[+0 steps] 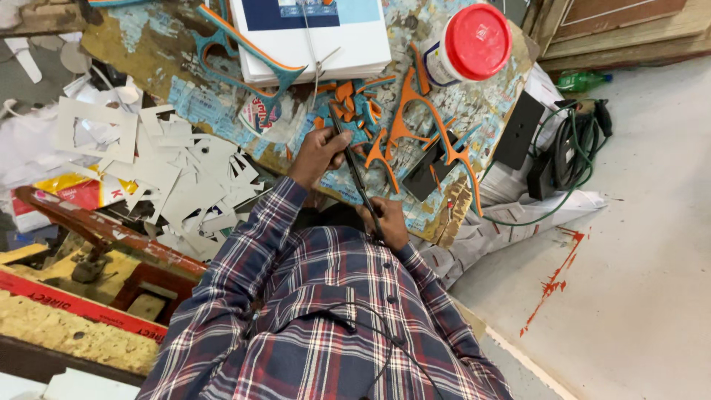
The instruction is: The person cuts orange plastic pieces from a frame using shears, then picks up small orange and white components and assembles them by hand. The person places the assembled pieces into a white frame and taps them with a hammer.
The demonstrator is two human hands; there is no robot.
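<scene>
On the counter (474,111), both hands are gripping a long dark tool (355,174), left hand (320,152) fingers pinching its tip among orange scraps (348,104), right hand (385,221) wrapping its lower end, apparently mid-cut.

red-lidded white tub (468,44), white box (311,33)

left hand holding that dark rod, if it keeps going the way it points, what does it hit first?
Probably the pile of orange and teal cut scraps just beyond the left hand, on the worn board. Past them lies the white box. Depth is unclear from above.
</scene>
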